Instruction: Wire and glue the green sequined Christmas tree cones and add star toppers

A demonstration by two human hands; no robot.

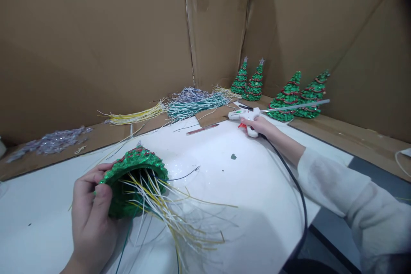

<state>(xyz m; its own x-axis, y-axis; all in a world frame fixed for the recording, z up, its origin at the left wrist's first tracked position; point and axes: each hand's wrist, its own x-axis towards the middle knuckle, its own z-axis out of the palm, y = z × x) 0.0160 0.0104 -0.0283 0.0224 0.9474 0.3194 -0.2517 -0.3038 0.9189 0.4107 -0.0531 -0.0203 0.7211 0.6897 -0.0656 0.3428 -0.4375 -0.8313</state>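
My left hand (94,218) grips the rim of a hollow green Christmas tree (136,160), tipped on its side with its open base toward me. A loose bunch of yellow and white wires (173,214) spills out of the base over the white board. A thin dark wire with a looped end also sticks out to the right. Farther back on the right, my right hand (257,126) is wrapped round the handle of a white hot glue gun (245,115), its nozzle pointing left. A long clear glue stick (298,105) protrudes from its rear, and a black cord trails toward me.
Green Christmas trees (282,100) stand at the back right by the cardboard wall (218,34). Bundles of yellow wires (135,114) and green-white wires (199,105) lie along the back. Shiny clear pieces (61,139) are heaped at left. A reddish stick (203,129) rests on the white board (257,192).
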